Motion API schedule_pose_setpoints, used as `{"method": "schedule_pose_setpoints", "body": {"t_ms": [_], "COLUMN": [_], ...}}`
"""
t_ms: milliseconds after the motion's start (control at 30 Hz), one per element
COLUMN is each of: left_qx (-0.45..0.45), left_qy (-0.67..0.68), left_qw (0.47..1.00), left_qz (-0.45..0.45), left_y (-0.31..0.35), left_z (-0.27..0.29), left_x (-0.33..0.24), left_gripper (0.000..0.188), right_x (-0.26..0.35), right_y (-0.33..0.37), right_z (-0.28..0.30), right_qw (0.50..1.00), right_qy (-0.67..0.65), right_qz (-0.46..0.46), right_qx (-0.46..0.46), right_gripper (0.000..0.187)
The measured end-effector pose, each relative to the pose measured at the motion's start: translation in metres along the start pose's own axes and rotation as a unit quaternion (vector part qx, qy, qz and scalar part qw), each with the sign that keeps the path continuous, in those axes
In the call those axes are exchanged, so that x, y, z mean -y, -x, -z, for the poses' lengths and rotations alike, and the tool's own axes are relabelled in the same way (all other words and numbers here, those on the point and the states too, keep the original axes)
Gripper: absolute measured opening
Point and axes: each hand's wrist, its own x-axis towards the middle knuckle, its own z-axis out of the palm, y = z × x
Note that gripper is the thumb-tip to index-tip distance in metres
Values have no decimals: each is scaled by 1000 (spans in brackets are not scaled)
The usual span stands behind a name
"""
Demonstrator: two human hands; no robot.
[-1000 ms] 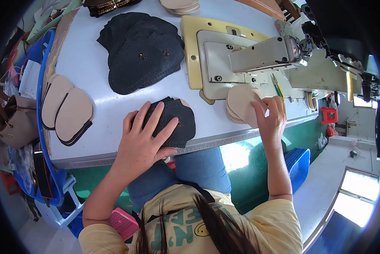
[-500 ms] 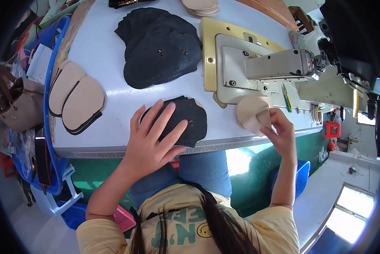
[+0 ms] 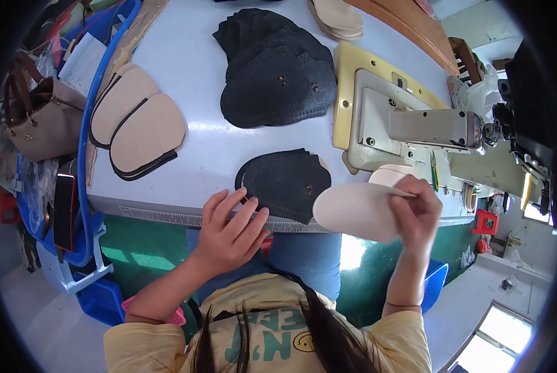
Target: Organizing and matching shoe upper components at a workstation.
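My right hand [image 3: 417, 214] pinches the right end of a rounded beige panel [image 3: 353, 212], lifted and tilted over the table's front edge. Behind it, more beige panel pieces [image 3: 390, 174] lie beside the sewing machine base. A black leather-like panel [image 3: 281, 186] with a small gold fitting and stitch holes lies flat near the edge, with a sliver of beige showing at its right. My left hand [image 3: 233, 233] is open, fingers outstretched, its fingertips at the lower left side of the black panel.
A sewing machine [image 3: 437, 128] occupies the table's right side, with green-handled snips [image 3: 434, 172] nearby. Black panels [image 3: 278, 78] are piled at the back, beige ones [image 3: 337, 18] beyond. Beige pieces with black edging [image 3: 149, 137] lie left. A blue bin [image 3: 98, 81] and handbag [image 3: 45, 121] stand beside the table.
My right hand has raised the beige panel from the small stack and brought it leftward. My left hand has slid off the black panel toward the table edge. The whole view has shifted.
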Motion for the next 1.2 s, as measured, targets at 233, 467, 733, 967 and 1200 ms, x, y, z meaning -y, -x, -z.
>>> {"method": "schedule_pose_setpoints", "body": {"t_ms": [233,467,733,967,1200], "left_qx": [-18,-25,-23,3,54], "left_qy": [1,-2,-22,-37,-55], "left_qw": [1000,1000,999,999,997], "left_qz": [6,19,9,9,33], "left_y": [0,3,5,2,-3], "left_z": [-4,-6,-7,-5,-2], "left_x": [1,1,2,-1,-8], "left_gripper": [37,34,34,34,37], "right_x": [-33,-35,-34,-31,-17], "right_y": [-13,-14,-15,-9,16], "right_z": [-65,-72,-72,-80,-96], "right_qw": [971,971,969,977,891], "right_qy": [-161,-130,-142,-39,406], "right_qz": [-178,-195,-201,-208,201], "right_qx": [-2,37,31,8,39], "right_gripper": [17,16,16,25,67]}}
